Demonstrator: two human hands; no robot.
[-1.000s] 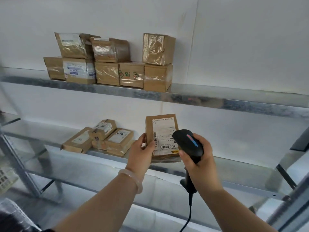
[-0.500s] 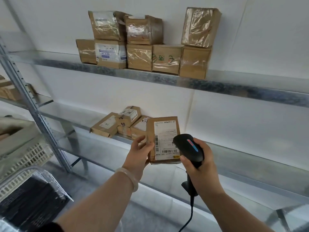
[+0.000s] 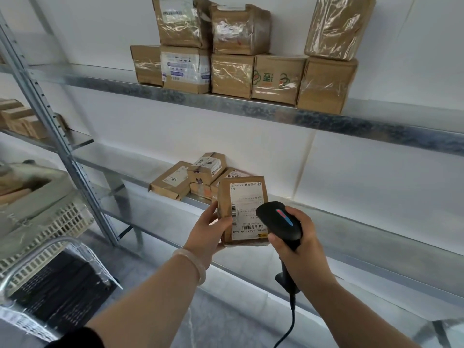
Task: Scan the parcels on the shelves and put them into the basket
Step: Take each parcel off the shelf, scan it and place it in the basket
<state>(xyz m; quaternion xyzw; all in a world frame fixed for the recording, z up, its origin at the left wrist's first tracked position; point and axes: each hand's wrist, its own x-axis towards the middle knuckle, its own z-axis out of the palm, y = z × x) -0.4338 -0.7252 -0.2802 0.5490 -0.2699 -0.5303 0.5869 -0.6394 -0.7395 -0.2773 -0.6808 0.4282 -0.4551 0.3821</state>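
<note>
**Parcel presented to the scanner, in front of the lower shelf (image 3: 351,231).** The left hand (image 3: 208,229) grips the parcel (image 3: 244,212) at its left edge and lower end, with the thumb on the labelled face and the fingers curled behind. The parcel's long axis stands nearly vertical. Its label faces the camera, with the barcode strip along the label's left margin.

The right hand (image 3: 301,238) is wrapped round the grip of a black corded scanner (image 3: 278,223). The scanner's head overlaps the label's lower right corner in this view.

Both forearms reach forward and slightly upward, the left wrist bent inward toward the parcel.

The white slatted crate (image 3: 67,221) at the left margin is blurred and is taken here to be the basket. It lies down and to the left of the parcel, well apart from it and beyond the shelf upright (image 3: 62,146). The left hand is therefore the nearer one. Judged from this layout, the deposit calls for a leftward, downward sweep that clears the upright.

Other parcels (image 3: 170,183) lie on the lower shelf just behind the held one.
</note>
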